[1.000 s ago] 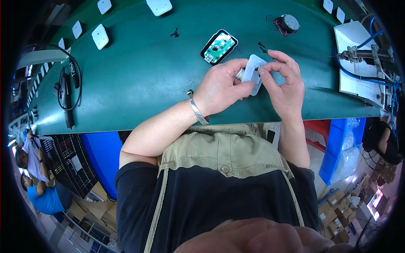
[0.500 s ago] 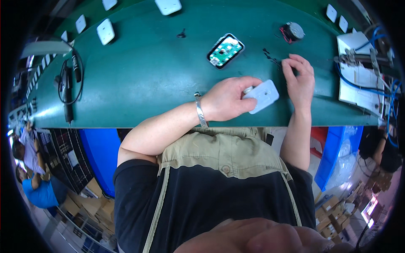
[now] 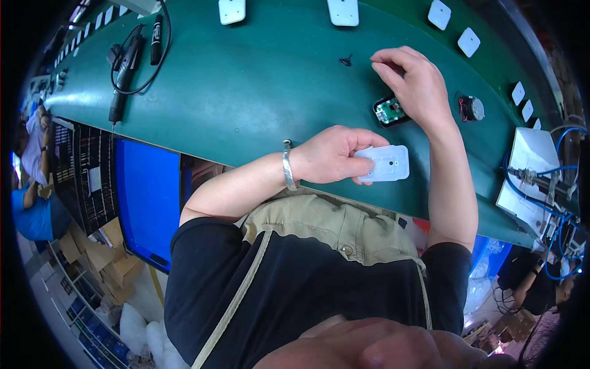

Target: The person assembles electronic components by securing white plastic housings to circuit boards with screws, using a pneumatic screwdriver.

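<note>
My left hand [image 3: 335, 155] grips a white plastic cover [image 3: 393, 165], a flat rounded rectangle with small holes near its middle, thumb on top. Beyond it on the bench lies a black-rimmed case [image 3: 389, 113] with a green circuit board inside, partly covered by my right hand [image 3: 418, 83]. That hand hovers with thumb and forefinger drawn together; whatever is between the tips is too small to make out. A small cluster of dark bits [image 3: 345, 60] rests just left of its fingertips.
On the green bench [image 3: 246, 92], a corded electric screwdriver [image 3: 126, 71] and a black marker [image 3: 157, 40] lie left. A round motor-like part [image 3: 473, 108] with red wires sits right, near a white fixture [image 3: 522, 175] with blue hoses. White covers [image 3: 232, 11] line the far side.
My view has turned, shifting the bench. My right hand has moved left across the bench, from beside a dark cluster to over the case. The white cover in my left hand has swung more level.
</note>
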A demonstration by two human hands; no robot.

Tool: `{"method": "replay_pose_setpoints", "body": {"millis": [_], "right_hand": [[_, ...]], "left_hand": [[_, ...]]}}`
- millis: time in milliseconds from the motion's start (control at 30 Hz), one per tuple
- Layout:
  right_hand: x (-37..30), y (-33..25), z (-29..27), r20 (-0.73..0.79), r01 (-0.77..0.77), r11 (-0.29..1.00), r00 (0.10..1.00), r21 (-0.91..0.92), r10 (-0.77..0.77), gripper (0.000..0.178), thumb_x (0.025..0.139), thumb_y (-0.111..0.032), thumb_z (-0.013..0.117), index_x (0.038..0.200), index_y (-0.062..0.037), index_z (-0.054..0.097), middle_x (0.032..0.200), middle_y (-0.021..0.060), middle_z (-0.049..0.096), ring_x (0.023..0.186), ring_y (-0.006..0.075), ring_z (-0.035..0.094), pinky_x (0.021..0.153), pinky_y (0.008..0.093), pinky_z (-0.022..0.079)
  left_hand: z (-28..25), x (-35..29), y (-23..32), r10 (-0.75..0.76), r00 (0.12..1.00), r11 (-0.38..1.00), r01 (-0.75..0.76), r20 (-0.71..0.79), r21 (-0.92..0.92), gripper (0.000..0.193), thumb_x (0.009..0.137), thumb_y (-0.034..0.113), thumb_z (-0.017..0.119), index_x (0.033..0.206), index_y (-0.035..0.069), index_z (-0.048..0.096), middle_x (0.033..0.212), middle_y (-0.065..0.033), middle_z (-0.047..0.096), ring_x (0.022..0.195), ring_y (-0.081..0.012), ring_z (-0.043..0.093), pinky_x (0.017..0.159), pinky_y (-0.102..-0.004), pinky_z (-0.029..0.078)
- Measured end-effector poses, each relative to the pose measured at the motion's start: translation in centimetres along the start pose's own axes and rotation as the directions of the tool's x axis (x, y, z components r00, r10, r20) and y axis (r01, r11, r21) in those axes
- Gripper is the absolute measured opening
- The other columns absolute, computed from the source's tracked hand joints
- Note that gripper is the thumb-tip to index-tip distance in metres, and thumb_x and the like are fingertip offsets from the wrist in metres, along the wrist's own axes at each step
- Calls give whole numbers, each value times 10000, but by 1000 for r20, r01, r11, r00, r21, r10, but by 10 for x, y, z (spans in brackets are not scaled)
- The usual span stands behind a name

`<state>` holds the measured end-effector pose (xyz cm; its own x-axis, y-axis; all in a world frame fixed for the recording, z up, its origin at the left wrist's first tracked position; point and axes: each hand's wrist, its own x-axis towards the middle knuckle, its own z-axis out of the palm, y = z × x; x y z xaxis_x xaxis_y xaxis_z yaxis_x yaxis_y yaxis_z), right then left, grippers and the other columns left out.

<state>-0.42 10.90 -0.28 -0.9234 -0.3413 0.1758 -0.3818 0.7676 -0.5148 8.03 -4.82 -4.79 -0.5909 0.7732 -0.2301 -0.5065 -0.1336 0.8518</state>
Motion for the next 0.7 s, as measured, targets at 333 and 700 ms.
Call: {"method": "replay_pose_setpoints", "body": {"millis": [333, 700], "right_hand": [[40, -10, 34, 258, 69, 979, 966, -191, -18, 155, 768, -187, 589, 869, -85, 649, 860, 77, 602, 834, 259, 579, 725, 362, 463], [41, -9, 33, 157, 65, 985, 987, -158, -40, 140, 766, -194, 596, 816, -73, 647, 821, 85, 597, 776, 269, 581, 682, 368, 460]], "left_hand": [[0, -2, -1, 35, 999, 983, -33, -10, 180, 336, 824, 31, 482, 1159, 7, 482, 1002, -67, 597, 791, -104, 608, 695, -234, 502], [-4, -1, 0, 135, 985, 990, -130, -105, 50, 349, 817, 10, 470, 1166, -3, 474, 947, -68, 605, 759, -96, 590, 657, -234, 496]]}}
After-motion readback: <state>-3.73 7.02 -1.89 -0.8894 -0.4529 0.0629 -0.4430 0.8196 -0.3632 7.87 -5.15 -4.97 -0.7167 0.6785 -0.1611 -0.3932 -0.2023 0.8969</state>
